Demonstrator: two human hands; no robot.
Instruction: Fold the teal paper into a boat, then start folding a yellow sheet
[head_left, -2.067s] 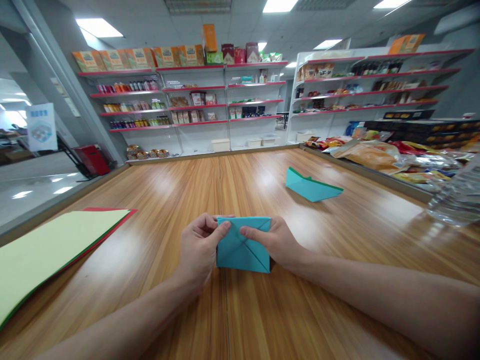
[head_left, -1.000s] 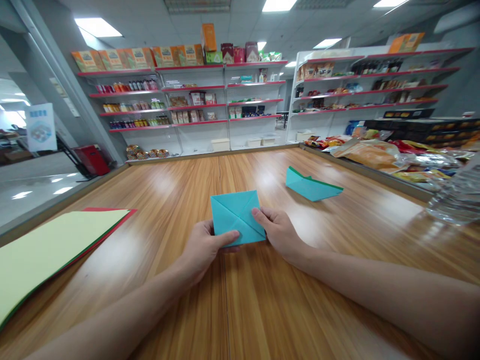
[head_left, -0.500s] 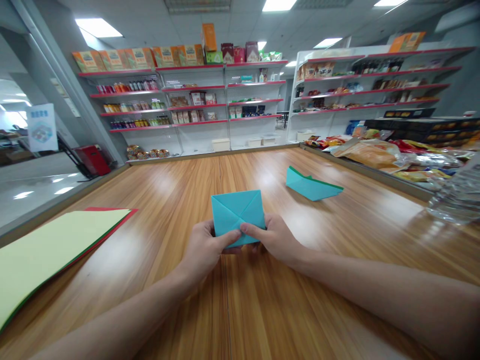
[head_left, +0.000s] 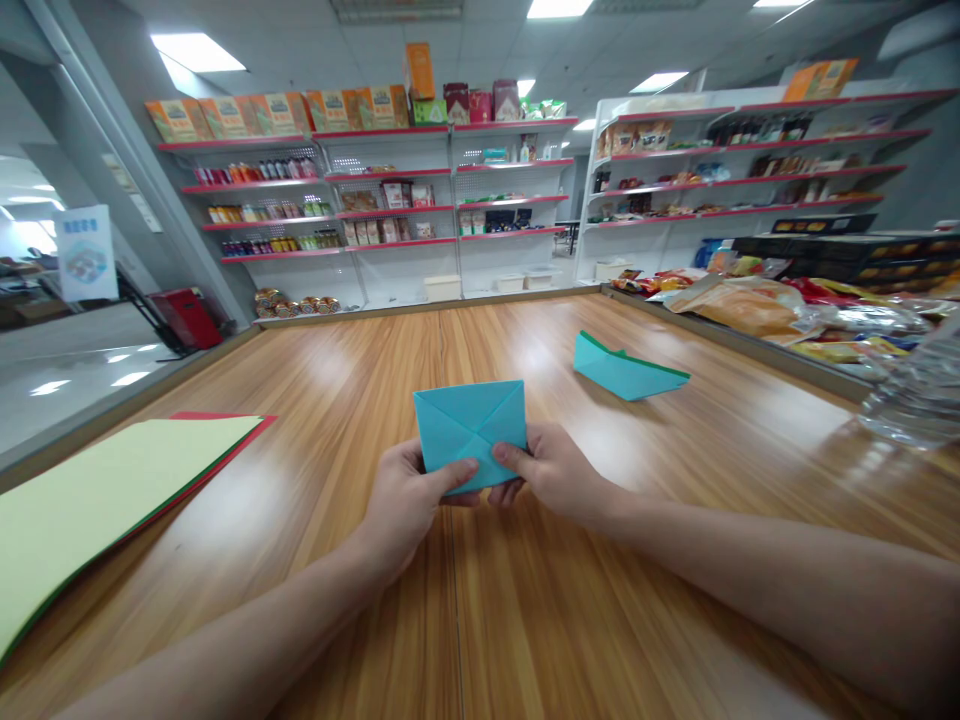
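A folded blue paper (head_left: pixel 474 415) is held up above the wooden table, its face crossed by diagonal creases that meet near the middle. My left hand (head_left: pixel 412 490) grips its lower left corner, thumb on the front and fingers behind. On the lower right edge, my right hand (head_left: pixel 559 475) pinches the same paper, with its thumb in front and fingertips showing below. Both hands are closed on it, and the paper's back is hidden. Beyond my right hand, a folded paper boat (head_left: pixel 628 374), blue with a green edge, rests on the table.
Pale yellow, green and red paper sheets (head_left: pixel 127 480) lie stacked on the left of the wooden table (head_left: pixel 345 370). A clear plastic bottle (head_left: pixel 911 400) is at the right edge. Snack packets (head_left: pixel 750 305) lie beyond the table's right border, and stocked shelves (head_left: pixel 390 180) line the back.
My thumbs have moved apart; the right one has slid right and slightly up on the paper. The blue paper now looks slightly wider and is tilted a little differently.
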